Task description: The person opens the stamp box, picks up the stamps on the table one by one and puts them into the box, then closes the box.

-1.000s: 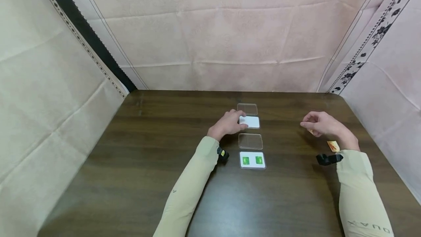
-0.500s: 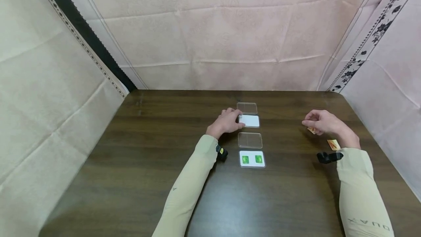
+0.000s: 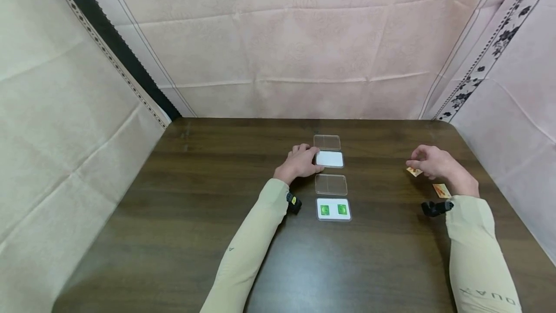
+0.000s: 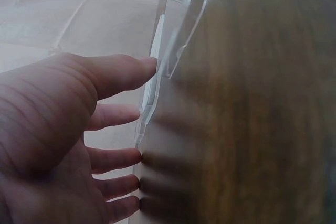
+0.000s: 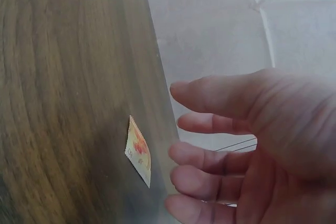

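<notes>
Pale cloth (image 3: 278, 52) stands behind and to both sides of a dark wooden table (image 3: 173, 216), a breadth only the head view takes in; a person's two pale sleeves reach over the wood, a black wrist device at each cuff; the left hand (image 3: 298, 162) lies at the left side of the farther white-filled case (image 3: 329, 159), thumb at its near corner and index finger at its far one; the left wrist view adds the other three fingers, straight and apart, their tips by the tabletop; how firmly the hand presses cannot be told.

The right hand (image 3: 440, 168) hovers at the right of the table, fingers loosely bent; from the head its grip is unclear, but the right wrist view shows thumb and fingers apart, holding nothing, with a gap before an orange stamp (image 5: 138, 153) lying on the wood, its serrated edge plain there.

A clear lid (image 3: 331, 184) lies between the farther case and the nearer case (image 3: 333, 218); another clear lid (image 3: 327, 142) lies beyond the farther case; the nearer case shows two green squares (image 3: 342, 209) on white; a second orange stamp (image 3: 442, 191) lies beside the right wrist, shown by the head view alone.
</notes>
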Tool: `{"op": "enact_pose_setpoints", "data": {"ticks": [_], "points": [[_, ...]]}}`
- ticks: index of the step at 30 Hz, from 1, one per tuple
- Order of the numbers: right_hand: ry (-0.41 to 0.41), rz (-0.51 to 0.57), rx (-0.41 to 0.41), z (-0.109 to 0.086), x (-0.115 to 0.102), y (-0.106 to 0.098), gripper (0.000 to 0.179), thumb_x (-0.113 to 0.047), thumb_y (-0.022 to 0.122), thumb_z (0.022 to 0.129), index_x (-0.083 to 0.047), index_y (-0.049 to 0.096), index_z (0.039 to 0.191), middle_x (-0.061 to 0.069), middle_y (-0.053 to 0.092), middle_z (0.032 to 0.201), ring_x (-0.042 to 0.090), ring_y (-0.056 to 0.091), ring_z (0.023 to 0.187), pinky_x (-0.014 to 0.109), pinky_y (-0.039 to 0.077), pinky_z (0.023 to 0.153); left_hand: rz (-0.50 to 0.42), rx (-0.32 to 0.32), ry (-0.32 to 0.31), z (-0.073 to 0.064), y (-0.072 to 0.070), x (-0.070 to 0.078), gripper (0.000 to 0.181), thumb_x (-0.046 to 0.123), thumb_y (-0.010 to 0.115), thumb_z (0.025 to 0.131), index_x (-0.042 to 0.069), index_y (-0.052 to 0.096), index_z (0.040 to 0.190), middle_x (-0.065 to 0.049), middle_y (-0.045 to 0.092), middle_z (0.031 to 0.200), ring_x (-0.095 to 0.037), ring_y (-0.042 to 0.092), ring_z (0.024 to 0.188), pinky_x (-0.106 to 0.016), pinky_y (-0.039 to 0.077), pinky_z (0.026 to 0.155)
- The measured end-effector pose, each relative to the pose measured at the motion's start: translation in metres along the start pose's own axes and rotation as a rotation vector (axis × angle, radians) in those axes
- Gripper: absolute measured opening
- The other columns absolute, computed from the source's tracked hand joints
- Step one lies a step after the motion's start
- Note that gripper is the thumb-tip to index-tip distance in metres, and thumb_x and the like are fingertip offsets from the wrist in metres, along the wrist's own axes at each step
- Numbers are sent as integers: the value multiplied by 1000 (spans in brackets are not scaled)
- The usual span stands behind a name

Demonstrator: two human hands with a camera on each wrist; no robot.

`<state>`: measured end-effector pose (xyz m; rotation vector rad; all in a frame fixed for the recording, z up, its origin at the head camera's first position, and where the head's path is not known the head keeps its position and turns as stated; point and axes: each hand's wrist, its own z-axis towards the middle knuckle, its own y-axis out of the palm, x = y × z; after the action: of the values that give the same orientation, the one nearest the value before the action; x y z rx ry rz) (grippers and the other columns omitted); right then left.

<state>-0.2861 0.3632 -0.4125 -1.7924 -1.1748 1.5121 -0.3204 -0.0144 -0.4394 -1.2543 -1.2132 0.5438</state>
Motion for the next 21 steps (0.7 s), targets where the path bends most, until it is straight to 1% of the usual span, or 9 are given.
{"op": "enact_pose_setpoints", "data": {"ticks": [3,4,8,10,11,14,17,21], "points": [[23,-28,-8,0,0,-1,44,-30,59,96,4,46,120,12,57,81,19,55,62,34,50,56,5,-3,-2,0,0,0,61,47,57,96,21,41,149,-12,30,158,-33,26,144,-49,24,118],[32,-36,-9,0,1,-1,46,-31,59,96,5,44,121,14,57,84,19,55,63,34,51,56,5,-3,-2,-1,0,0,62,47,57,96,21,40,149,-12,30,158,-33,26,144,-50,24,119],[61,-70,-13,-2,4,-1,53,-34,59,96,5,40,126,27,54,102,25,57,71,34,52,58,14,-3,-4,-1,0,0,62,47,57,96,21,39,150,-12,30,158,-33,27,144,-49,24,119],[71,-72,-12,-3,6,-1,56,-35,59,95,6,38,127,32,48,114,28,57,78,34,54,59,14,0,-4,-1,0,0,62,46,57,96,21,39,150,-11,31,157,-32,27,143,-48,24,119],[74,-73,-13,-3,6,-1,57,-35,59,95,6,37,127,33,48,116,30,57,80,34,54,59,14,1,-5,-1,0,0,62,46,57,96,21,39,150,-11,31,157,-32,28,143,-48,24,119],[83,-79,-13,-3,8,0,57,-34,60,94,8,37,125,33,49,112,33,57,83,34,55,59,14,3,-7,-1,0,0,63,45,58,96,21,38,150,-11,31,157,-32,28,143,-48,24,118],[94,-99,-19,-1,8,0,55,-33,60,93,9,40,122,29,53,103,32,56,81,34,54,59,25,4,-10,-1,0,0,63,45,58,96,21,38,151,-11,31,157,-32,28,143,-48,25,118],[102,-112,-37,-1,11,0,54,-33,61,93,10,42,120,23,54,93,30,55,79,34,54,59,34,8,-13,-1,0,1,63,45,57,96,22,37,151,-11,31,157,-31,28,143,-47,25,118]]}}
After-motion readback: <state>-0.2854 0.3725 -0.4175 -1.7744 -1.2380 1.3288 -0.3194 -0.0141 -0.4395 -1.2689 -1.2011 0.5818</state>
